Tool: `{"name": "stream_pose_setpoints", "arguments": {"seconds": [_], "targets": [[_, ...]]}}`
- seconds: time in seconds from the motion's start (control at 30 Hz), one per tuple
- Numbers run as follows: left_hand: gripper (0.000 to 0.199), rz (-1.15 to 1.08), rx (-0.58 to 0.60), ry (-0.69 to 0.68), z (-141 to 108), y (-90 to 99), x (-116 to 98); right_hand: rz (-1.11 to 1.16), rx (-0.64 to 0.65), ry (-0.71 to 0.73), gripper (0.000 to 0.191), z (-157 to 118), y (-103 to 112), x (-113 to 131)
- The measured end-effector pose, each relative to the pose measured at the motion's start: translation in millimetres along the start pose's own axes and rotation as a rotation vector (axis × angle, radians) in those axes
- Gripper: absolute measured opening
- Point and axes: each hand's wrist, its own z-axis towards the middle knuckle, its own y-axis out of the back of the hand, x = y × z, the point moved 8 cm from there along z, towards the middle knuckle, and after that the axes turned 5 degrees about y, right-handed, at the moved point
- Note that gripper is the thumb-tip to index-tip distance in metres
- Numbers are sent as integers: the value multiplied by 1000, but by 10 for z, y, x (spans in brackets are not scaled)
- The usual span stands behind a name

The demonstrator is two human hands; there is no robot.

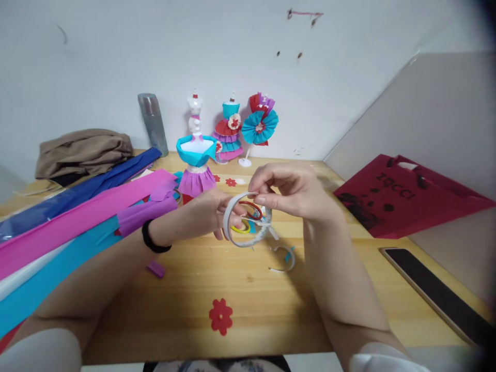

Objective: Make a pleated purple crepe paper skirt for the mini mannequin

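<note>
Both my hands are raised over the table around a thin roll of white tape (228,219), held upright on its edge. My left hand (207,209) grips the roll's left side, some fingers reaching into the ring. With thumb and forefinger, my right hand (298,188) pinches at the roll's top edge; whether a loose tape end is in that pinch is too small to tell. Through the ring show a red ring (253,209) and a yellow ring (243,227) on the table. A thin white curved strip (292,261) lies just right of the roll.
A red paper flower (220,316) lies near the front edge. Crepe paper lengths (89,201) cover the left side. Behind stand a mannequin with a turquoise band (197,150), two more dressed mannequins (231,124) (260,126) and a grey bottle (154,124). Rightward are a phone (434,294) and red bag (399,196).
</note>
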Motion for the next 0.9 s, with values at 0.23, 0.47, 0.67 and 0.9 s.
{"name": "stream_pose_setpoints", "arguments": {"seconds": [0.23, 0.47, 0.67, 0.9], "targets": [[43, -232, 75, 26, 157, -43, 127, -16, -58, 51, 41, -36, 134, 59], [41, -351, -57, -32, 31, -39, -2, 21, 85, 77, 34, -62, 96, 107], [42, -356, -140, -113, 60, 30, -12, 13, 58, -31, 40, -30, 83, -2], [42, -366, -114, -127, 14, 4, -99, 146, 9, -167, 35, -22, 48, -151]]}}
